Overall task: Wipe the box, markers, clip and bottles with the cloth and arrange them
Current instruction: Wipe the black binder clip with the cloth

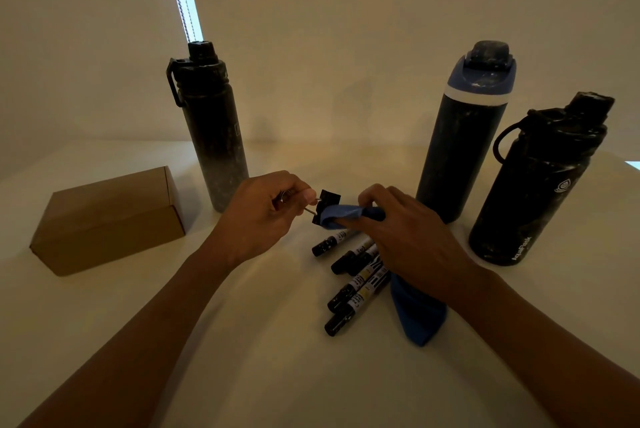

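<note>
Left hand point(263, 209) pinching clip point(329, 198) (wire handle); right hand point(412, 233) gripping cloth point(341, 214) — blue, touching clip

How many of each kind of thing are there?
Water bottles: 3
Markers: 4 in view, partly under the hand
Cardboard box: 1
Binder clip: 1
Blue cloth: 1
Total: 10

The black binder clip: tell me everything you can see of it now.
The black binder clip is small, dark metal by its look, with silver wire handles. The left hand pinches those handles, holding it in the air above the white table. The right hand presses a blue cloth against its lower side, covering part of it.
</note>
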A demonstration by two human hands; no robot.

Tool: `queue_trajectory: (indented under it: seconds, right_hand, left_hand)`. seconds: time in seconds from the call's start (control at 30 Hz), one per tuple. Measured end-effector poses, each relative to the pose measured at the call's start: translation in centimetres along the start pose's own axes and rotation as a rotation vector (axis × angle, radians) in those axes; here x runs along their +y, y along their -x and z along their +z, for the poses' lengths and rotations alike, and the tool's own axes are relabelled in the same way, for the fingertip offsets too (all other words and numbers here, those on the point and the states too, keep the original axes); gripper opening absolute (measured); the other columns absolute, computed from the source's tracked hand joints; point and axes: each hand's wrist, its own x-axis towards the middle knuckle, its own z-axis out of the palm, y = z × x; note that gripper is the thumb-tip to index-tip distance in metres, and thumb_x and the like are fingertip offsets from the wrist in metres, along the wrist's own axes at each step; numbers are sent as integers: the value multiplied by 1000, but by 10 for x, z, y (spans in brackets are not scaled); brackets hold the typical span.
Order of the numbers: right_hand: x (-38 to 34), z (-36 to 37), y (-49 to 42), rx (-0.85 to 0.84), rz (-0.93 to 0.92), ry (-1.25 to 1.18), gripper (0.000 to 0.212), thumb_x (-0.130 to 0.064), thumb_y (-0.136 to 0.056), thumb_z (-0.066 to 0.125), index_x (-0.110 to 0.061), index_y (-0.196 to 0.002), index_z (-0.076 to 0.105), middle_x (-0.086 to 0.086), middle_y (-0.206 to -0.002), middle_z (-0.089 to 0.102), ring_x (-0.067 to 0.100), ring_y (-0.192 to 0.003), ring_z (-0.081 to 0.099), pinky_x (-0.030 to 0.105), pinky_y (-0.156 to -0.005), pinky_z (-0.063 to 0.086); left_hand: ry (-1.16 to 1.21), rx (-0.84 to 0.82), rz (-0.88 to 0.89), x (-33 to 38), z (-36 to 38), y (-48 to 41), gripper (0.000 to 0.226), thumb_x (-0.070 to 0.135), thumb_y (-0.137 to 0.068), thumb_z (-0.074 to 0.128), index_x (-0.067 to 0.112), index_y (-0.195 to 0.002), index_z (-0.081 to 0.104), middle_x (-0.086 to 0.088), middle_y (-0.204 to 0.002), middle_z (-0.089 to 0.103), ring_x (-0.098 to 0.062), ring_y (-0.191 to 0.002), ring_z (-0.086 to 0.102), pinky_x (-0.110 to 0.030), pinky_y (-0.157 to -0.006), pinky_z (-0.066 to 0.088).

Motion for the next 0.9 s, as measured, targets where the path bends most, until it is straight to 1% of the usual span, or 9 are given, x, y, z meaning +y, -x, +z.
queue_trajectory:
  seconds: [0.07, 0.17, 0.23, 0.33, 0.43, 0.53, 0.63, 0.8, 0.9]
  right_hand:
    - [-4, 1, 0, -19, -55, 17, 60, -20, -65, 88, -25, -122, 71, 10, -113, 64, 25, -89, 63, 34, -68, 56]
    - [0, 6, 1, 15, -87, 51, 73, -18, -57, 96, -21, -123, 63, 14, -112, 66, 26, -85, 65, 32, -65, 54]
    - [4, 4, 0, 43, -52, 51, 81, -12, -59, 94, -21, -129, 53, 15, -113, 63, 28, -88, 63, 35, -67, 54]
    - [8, 2, 1, 82, -10, 90, 81, -7, -61, 89, -22, -134, 58, 15, -116, 59, 30, -93, 60, 38, -71, 54]
    - [13, 4, 0, 90, 13, 76, 86, -4, -65, 88, -26, -136, 46, 16, -120, 55, 32, -95, 59, 42, -73, 56]
    - [16, 6, -2, 124, 6, 54, 90, -4, -61, 92, -25, -133, 43, 16, -120, 52, 34, -93, 62, 44, -70, 57]
    - [17, 9, -3, 143, -33, 66, 85, -5, -64, 90, -23, -133, 45, 13, -121, 44, 35, -92, 62, 44, -70, 56]
    - [6, 6, -1, 171, -61, 103, 67, -5, -67, 75, -19, -132, 63, 17, -117, 60, 33, -93, 61, 41, -71, 55]
    - [2, 14, -4, 183, -119, 89, 61, -14, -74, 75, -20, -130, 53, 16, -115, 60, 30, -88, 62, 40, -68, 55]
  left_hand:
    - [2, -5, -20, -2, 0, 0, 25, 41, -102, 58, 24, -105, 75, 11, -88, 70, -9, -79, 66, -17, -69, 51]
    - [20, -16, -21, -2, 0, -1, 26, 44, -102, 57, 26, -104, 75, 9, -90, 71, -14, -79, 68, -25, -71, 54]
    - [21, -24, -7, 1, -1, 0, 19, 41, -102, 58, 30, -102, 73, 11, -86, 70, -11, -77, 66, -21, -68, 53]
    - [0, -39, 12, 5, -1, 1, 12, 37, -102, 60, 33, -99, 70, 14, -81, 67, -5, -77, 61, -11, -67, 46]
    - [6, -52, 38, 7, 0, 2, 12, 37, -102, 60, 33, -98, 71, 14, -82, 67, -8, -79, 62, -12, -67, 47]
    - [14, -61, 39, 7, 1, 2, 15, 41, -101, 59, 32, -98, 71, 13, -82, 68, -10, -78, 62, -14, -66, 47]
    - [7, -53, 28, 6, 1, 2, 22, 42, -102, 58, 26, -99, 74, 13, -81, 68, -7, -75, 60, -14, -65, 46]
    - [-6, -47, -16, 5, 3, 1, 16, 38, -103, 60, 30, -100, 73, 15, -79, 67, 2, -74, 61, -9, -66, 45]
    - [-2, -55, -48, 3, 2, 0, 14, 44, -102, 57, 36, -101, 69, 15, -84, 70, -1, -82, 64, -11, -70, 49]
